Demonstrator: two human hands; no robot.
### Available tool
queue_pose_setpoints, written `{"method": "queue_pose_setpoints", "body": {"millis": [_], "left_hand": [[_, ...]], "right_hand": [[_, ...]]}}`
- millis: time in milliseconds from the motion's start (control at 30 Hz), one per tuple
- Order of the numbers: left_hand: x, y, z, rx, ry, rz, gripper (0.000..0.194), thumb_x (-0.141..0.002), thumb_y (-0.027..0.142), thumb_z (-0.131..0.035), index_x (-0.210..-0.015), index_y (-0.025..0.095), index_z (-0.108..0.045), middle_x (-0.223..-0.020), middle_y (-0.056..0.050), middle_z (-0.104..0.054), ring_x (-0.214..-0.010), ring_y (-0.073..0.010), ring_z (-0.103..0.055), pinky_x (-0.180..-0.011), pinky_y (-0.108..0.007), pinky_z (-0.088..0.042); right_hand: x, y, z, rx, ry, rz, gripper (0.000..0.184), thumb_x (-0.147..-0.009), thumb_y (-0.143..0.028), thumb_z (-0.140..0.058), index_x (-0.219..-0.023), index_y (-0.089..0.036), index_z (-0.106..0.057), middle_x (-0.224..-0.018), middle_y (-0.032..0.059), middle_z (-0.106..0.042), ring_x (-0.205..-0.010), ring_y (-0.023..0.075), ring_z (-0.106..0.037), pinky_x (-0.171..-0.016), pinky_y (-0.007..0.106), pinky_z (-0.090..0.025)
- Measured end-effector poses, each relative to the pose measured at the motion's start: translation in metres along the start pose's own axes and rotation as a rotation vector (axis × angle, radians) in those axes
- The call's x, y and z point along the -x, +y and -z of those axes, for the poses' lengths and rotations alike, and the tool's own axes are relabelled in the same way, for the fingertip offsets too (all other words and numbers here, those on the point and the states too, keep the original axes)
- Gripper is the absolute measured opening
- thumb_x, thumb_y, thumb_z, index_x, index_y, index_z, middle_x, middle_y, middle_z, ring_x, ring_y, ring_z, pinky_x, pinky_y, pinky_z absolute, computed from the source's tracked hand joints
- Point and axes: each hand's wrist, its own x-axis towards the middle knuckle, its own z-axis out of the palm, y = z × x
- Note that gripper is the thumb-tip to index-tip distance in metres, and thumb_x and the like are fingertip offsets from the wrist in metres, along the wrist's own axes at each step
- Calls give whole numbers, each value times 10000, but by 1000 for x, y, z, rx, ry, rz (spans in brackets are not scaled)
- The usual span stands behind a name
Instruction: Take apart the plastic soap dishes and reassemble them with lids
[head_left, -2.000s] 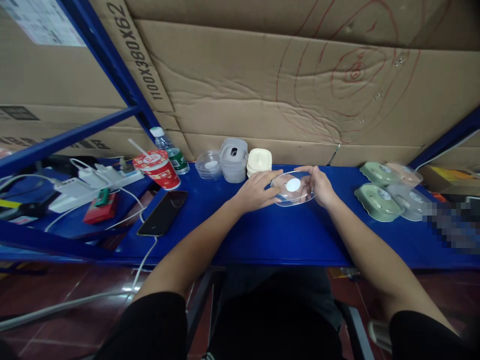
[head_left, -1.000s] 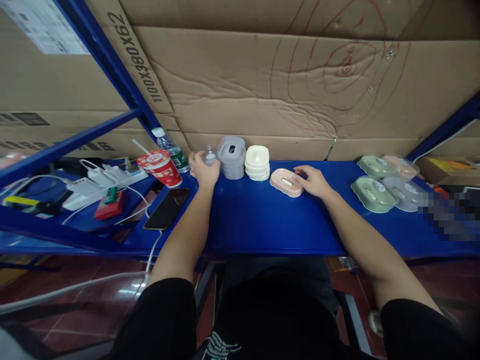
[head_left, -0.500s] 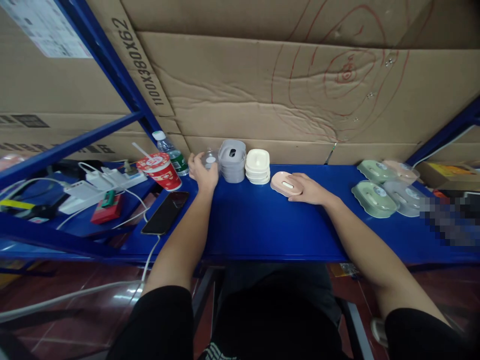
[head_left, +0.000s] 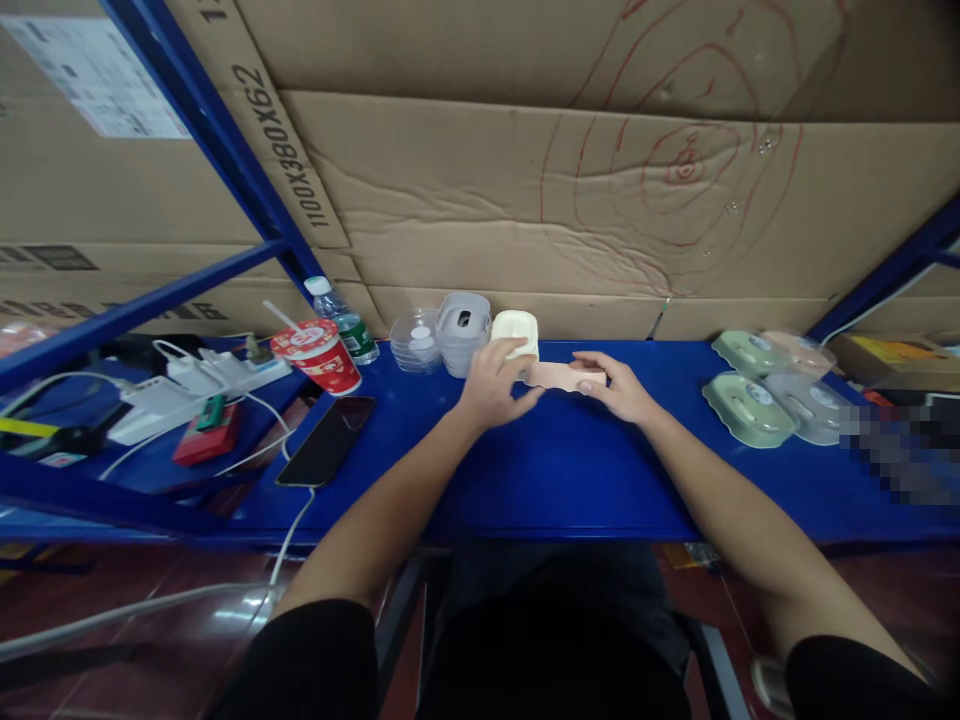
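A pink oval soap dish (head_left: 559, 376) is tipped up over the blue tabletop, so I see it nearly edge-on. My right hand (head_left: 616, 387) grips its right end, thumb below and fingers above. At the left end, the curved fingers and thumb of my left hand (head_left: 495, 385) close around the edge; their exact contact is partly hidden. Behind my left hand stands a stack of cream dishes (head_left: 515, 326), partly covered by the fingers. Left of it are a stack of grey dishes (head_left: 463, 335) and stacked clear plastic pieces (head_left: 416, 340).
Lidded green dishes (head_left: 750, 408) and others stand at the right. To the left are a red paper cup (head_left: 321, 358), a water bottle (head_left: 343, 320), a phone (head_left: 326, 442) and a cabled power strip (head_left: 199, 385). Cardboard (head_left: 450, 160) backs the blue table (head_left: 555, 480).
My left hand has left the clear plastic stack and come right to the pink soap dish. My right hand has tilted the dish up from lying flat on the table.
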Motion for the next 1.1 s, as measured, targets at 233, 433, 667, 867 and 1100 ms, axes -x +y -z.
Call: {"method": "queue_pose_setpoints", "body": {"millis": [233,433,667,867,1100], "left_hand": [[5,19,-15,176,-201,33,646,-1003,612,-665,-1470,168,-613,-1541,-234,-598,-1423,-405,-599,-1159,-600,-511],[7,13,-13,211,-228,115,811,-873,560,-815,-1536,181,-541,-1586,-235,-548,-1483,-420,-551,-1203,-615,-474],[8,11,-12,154,-319,35,1010,-781,655,-894,-1586,168,-525,-1616,-260,-541,-1499,-462,-522,-1230,-647,-429],[6,3,-13,162,-192,-78,625,-1041,396,-640,-1622,223,-486,-1572,-207,-589,-1454,-352,-596,-1160,-563,-541],[-2,8,-11,152,-241,-228,611,-977,488,-783,-1519,292,-581,-1718,-214,-448,-1518,-389,-546,-1122,-585,-569]], "right_hand": [[1,-9,-9,26,-36,160,601,-918,-682,-774,-1344,-258,-756,-1364,137,-781,-1254,344,-746,-1096,580,-581],[1,-11,-12,8,-52,175,570,-888,-670,-812,-1296,-271,-804,-1328,126,-794,-1244,323,-752,-1103,558,-581],[1,-12,-12,-119,37,49,619,-849,-701,-830,-1287,-265,-794,-1289,113,-824,-1194,319,-779,-1090,536,-585],[-4,-17,-13,-231,319,-57,794,-775,-977,-651,-1021,-238,-802,-987,102,-842,-899,291,-800,-833,456,-653],[-7,-22,-8,-424,458,-304,865,-820,-1046,-466,-926,-227,-723,-558,8,-627,-377,176,-553,-315,312,-404]]}}
